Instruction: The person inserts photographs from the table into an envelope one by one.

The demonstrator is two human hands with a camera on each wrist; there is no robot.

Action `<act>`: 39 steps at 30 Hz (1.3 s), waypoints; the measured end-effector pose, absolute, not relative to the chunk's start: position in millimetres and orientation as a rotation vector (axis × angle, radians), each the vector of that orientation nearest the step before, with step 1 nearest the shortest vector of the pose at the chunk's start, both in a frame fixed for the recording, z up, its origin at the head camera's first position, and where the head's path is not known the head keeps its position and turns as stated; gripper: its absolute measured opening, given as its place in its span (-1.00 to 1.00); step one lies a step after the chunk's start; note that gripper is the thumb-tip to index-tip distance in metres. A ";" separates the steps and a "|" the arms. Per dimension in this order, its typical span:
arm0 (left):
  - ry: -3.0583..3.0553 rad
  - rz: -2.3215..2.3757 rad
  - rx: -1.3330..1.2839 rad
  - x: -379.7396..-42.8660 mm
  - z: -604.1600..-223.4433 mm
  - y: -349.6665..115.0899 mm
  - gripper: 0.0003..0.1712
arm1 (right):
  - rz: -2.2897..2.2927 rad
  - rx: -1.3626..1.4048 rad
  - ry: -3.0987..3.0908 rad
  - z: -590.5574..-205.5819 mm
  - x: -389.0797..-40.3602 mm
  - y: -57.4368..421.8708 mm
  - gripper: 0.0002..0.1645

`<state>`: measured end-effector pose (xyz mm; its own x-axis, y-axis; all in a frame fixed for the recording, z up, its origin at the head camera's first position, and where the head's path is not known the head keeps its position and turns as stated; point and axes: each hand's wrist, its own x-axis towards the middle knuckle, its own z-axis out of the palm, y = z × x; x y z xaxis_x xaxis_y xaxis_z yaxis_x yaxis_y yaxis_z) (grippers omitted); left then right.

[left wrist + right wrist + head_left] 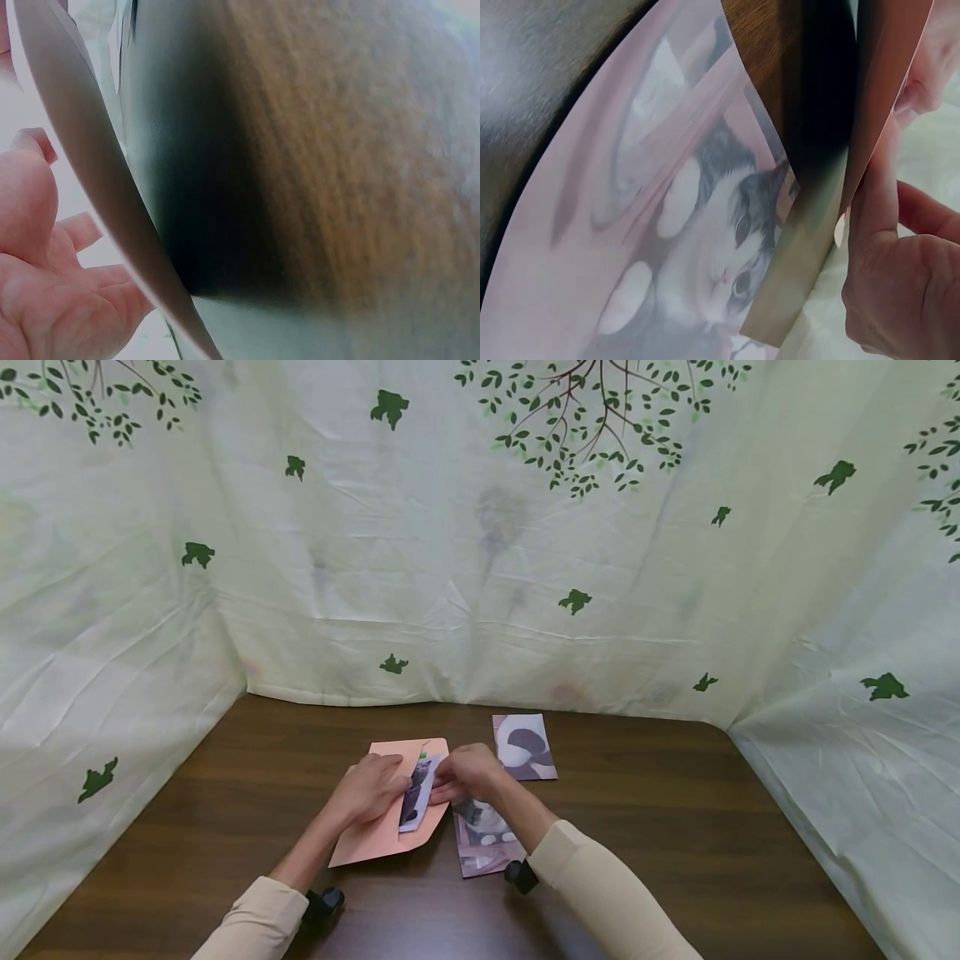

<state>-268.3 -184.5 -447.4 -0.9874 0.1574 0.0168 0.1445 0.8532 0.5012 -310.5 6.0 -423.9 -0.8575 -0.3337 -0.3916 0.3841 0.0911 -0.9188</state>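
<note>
One envelope (367, 843) sits gripped by the left hand (367, 789); right hand (467, 772) (closure undetermined) apparently guides its photo (417, 797); next move needs alignment.

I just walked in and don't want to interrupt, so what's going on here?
Someone's left hand rests on a peach envelope, where a small picture shows at the opening. The right hand is at that side too; its exact hold is unclear. Two more prints lie on the wooden table: a cat print partly hidden by the right arm, and another print farther back.
</note>
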 end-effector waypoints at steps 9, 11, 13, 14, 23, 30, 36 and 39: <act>3.021 0.800 0.263 -267.9 -448.4 -186.1 -0.39 | -1.885 0.093 1.919 -427.2 -310.3 -5.3 -0.83; 3.021 0.800 0.264 -267.2 -448.1 -186.1 -0.39 | -1.893 0.105 1.911 -428.5 -310.4 -6.9 -0.81; 3.020 0.800 0.263 -266.9 -447.9 -186.4 -0.39 | -1.899 0.105 1.900 -429.7 -310.4 -8.2 -0.81; 3.018 0.806 0.259 -266.8 -447.5 -186.5 -0.39 | -1.906 0.109 1.887 -430.2 -310.5 -8.8 -0.81; 3.010 0.863 0.255 -266.2 -445.5 -186.3 -0.38 | -1.947 0.098 1.878 -433.2 -309.4 -14.9 -0.79; 3.006 0.869 0.247 -267.3 -445.3 -186.1 -0.38 | -1.952 0.108 1.897 -434.8 -311.7 -17.5 -0.79; 3.001 0.873 0.234 -268.8 -446.4 -186.9 -0.37 | -1.961 0.122 1.904 -438.2 -314.8 -20.4 -0.80; 3.002 0.877 0.227 -268.5 -446.8 -186.9 -0.38 | -1.971 0.137 1.904 -439.5 -314.7 -22.3 -0.81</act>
